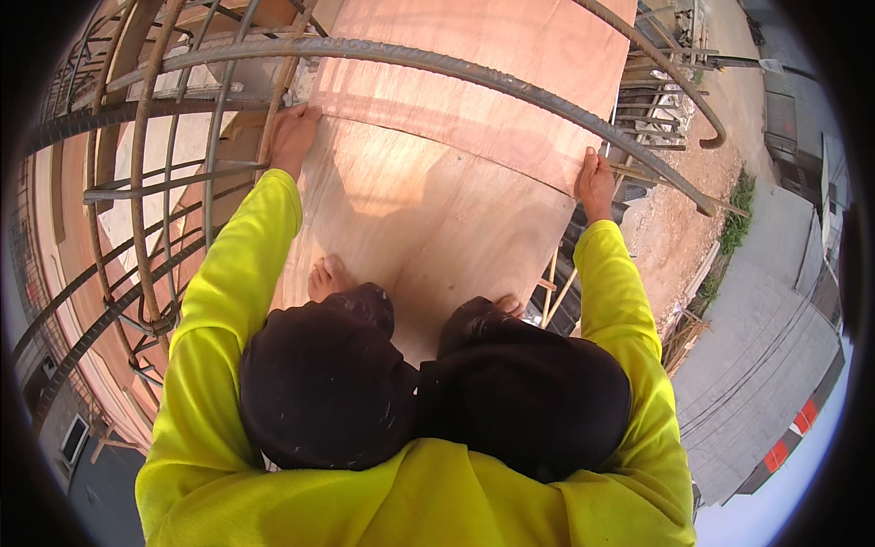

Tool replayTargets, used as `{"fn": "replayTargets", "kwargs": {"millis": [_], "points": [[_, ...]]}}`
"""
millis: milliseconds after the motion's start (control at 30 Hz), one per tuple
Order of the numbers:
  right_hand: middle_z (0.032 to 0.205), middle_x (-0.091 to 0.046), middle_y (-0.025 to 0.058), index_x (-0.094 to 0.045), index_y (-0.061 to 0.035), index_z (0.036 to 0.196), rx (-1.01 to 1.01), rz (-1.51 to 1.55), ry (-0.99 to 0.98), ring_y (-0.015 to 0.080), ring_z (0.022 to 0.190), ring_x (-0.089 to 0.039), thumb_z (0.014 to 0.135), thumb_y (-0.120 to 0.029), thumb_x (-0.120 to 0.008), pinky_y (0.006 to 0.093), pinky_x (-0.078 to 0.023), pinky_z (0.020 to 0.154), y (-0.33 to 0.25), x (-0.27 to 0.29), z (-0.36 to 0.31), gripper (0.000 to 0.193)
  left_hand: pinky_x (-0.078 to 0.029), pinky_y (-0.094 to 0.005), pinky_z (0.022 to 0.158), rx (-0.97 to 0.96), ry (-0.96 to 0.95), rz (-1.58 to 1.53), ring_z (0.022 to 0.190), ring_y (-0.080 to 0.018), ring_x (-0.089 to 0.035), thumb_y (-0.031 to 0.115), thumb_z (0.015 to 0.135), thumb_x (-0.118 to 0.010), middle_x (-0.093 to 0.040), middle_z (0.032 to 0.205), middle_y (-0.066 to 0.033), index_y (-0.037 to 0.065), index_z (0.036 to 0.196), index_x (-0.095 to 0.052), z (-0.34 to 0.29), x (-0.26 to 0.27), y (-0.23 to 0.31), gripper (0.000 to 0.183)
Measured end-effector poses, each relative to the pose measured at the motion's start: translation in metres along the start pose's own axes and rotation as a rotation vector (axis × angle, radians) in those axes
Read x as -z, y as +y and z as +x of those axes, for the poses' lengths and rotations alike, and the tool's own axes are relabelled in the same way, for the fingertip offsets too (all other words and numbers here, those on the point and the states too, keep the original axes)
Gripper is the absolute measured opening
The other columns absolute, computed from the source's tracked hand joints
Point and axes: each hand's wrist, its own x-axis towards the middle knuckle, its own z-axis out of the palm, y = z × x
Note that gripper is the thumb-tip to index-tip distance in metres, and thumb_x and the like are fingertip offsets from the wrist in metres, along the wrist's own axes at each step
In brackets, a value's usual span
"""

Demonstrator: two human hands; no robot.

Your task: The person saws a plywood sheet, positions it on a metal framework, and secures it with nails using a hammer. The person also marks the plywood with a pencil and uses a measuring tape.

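Observation:
I squat barefoot on a near plywood sheet (428,237), its far edge meeting a second plywood sheet (474,100) along a narrow dark seam. At the seam's left end, my left hand (293,139) is closed on the far sheet's near corner, close beside upright rebar. My right hand (595,185) grips that sheet's opposite corner at the seam's right end, fingers pointing away from me. Parts of both hands' fingers are hidden at the edges. A thick ribbed steel bar (410,56) arches across above the far sheet, passing over both hands.
A rebar cage (137,182) crowds the left side. Another hooked bar (661,59) hangs at upper right. Beyond the sheet's right edge lies a drop to a dirt path (665,228), with wooden poles (561,296) below. A grey roof (747,319) stands farther right.

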Motion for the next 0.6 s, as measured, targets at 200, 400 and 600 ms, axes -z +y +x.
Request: {"fn": "replayTargets", "kwargs": {"millis": [200, 400, 600], "points": [[0.087, -0.069, 0.0236, -0.066, 0.0023, 0.101, -0.003, -0.014, -0.008, 0.0391, 0.085, -0.067, 0.104, -0.046, -0.048, 0.0457, -0.049, 0.078, 0.004, 0.0, 0.001, 0.052, -0.049, -0.0385, 0.094, -0.089, 0.02, 0.005, 0.104, -0.0326, -0.069, 0.031, 0.093, -0.058, -0.073, 0.109, -0.0203, -0.001, 0.114, -0.071, 0.007, -0.003, -0.012, 0.04], [0.082, -0.065, 0.0141, -0.065, 0.0031, 0.099, -0.063, 0.108, -0.087, 0.022, 0.079, -0.06, 0.103, -0.045, -0.051, 0.0378, -0.047, 0.076, 0.016, 0.007, 0.003, 0.051, -0.052, -0.0428, 0.087, -0.116, -0.005, 0.17, 0.099, -0.0399, -0.068, 0.031, 0.093, -0.056, -0.071, 0.105, -0.025, 0.0, 0.107, -0.072, 0.016, -0.005, -0.02, 0.037], [0.093, -0.065, 0.0103, -0.064, 0.003, 0.104, -0.202, 0.179, -0.163, 0.0191, 0.086, -0.057, 0.102, -0.041, -0.054, 0.0343, -0.046, 0.081, 0.025, 0.011, -0.005, 0.045, -0.051, -0.0421, 0.09, -0.026, 0.134, -0.016, 0.101, -0.0369, -0.069, 0.03, 0.092, -0.06, -0.073, 0.105, -0.0204, 0.005, 0.109, -0.073, 0.003, -0.018, -0.017, 0.033]]}}
